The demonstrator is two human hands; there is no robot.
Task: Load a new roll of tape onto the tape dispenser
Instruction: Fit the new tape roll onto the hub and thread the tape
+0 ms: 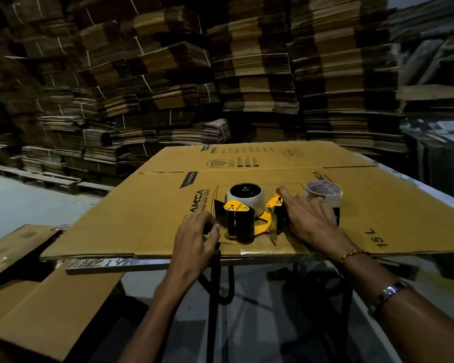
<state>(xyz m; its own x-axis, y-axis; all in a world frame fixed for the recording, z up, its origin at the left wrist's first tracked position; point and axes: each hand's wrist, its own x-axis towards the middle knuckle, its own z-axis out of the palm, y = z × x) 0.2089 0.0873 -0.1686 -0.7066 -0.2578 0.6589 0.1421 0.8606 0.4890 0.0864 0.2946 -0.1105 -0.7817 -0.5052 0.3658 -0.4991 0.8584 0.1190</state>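
Flattened printed carton (247,163) lying across the table (100,262), more flat cardboard (37,305) lower left, tied bundles of cardboard (247,74) stacked high at the back.

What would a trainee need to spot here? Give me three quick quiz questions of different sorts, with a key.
1. True or false: a tape roll already sits on the tape dispenser.
2. Which lies nearer the loose tape roll? A) left hand B) right hand
3. Fill in: the dispenser lies on a flattened ___.

Key: 1 true; 2 B; 3 cardboard box.
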